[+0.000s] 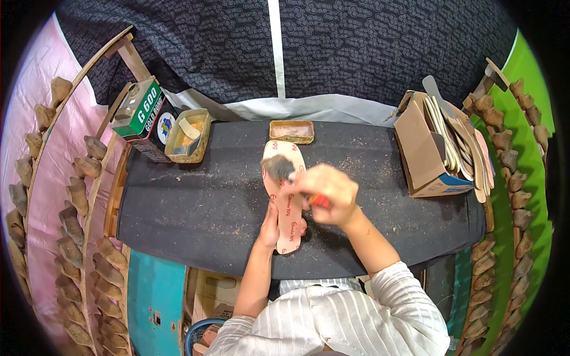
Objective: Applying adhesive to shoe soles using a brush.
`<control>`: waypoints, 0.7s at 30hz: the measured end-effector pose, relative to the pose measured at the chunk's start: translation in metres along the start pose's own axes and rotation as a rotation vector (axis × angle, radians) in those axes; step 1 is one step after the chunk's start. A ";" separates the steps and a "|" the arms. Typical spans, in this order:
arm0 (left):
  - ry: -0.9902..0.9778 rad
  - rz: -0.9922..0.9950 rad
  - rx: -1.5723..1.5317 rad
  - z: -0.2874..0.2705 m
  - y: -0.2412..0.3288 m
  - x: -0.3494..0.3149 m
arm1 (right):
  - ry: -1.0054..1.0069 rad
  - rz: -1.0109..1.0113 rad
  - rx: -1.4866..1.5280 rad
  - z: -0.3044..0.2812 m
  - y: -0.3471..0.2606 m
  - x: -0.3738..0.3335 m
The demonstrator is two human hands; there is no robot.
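Observation:
A pale pink shoe insole with red print stands lengthwise over the middle of the dark table. My left hand grips its lower half from the left, with fingertips showing at its right edge. In my right hand is a brush with dark grey bristles, blurred by motion. A bit of its red and yellow handle shows under the closed fingers. The bristles lie over the insole's upper half; whether they touch it I cannot tell. Just beyond the insole sits a small shallow tray.
At the back left stand a green and black metal can and a yellowish tub holding loose pieces. A cardboard box full of insoles stands at right. Wooden racks with shoe lasts flank both sides. Crumbs dot the table cloth.

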State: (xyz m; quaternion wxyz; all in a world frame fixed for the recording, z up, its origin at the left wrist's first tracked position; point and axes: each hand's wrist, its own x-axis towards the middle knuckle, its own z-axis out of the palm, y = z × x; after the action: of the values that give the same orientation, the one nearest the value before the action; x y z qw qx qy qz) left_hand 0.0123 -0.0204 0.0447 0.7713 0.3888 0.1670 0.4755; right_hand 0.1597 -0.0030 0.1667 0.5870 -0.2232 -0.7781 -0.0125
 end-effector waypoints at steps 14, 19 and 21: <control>-0.017 -0.014 -0.035 -0.008 -0.002 -0.002 | 0.080 0.086 -0.093 0.007 -0.005 -0.006; 0.272 0.027 -0.283 -0.011 -0.001 -0.001 | -0.168 0.063 0.201 0.019 -0.017 -0.030; 0.228 0.067 -0.297 -0.016 -0.006 0.000 | -0.231 0.086 0.248 0.011 -0.019 -0.024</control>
State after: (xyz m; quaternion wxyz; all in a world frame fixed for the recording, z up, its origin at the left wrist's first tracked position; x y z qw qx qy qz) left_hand 0.0056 -0.0149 0.0293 0.7802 0.2196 0.1680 0.5612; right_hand 0.1475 -0.0249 0.1459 0.5167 -0.1821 -0.8257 0.1345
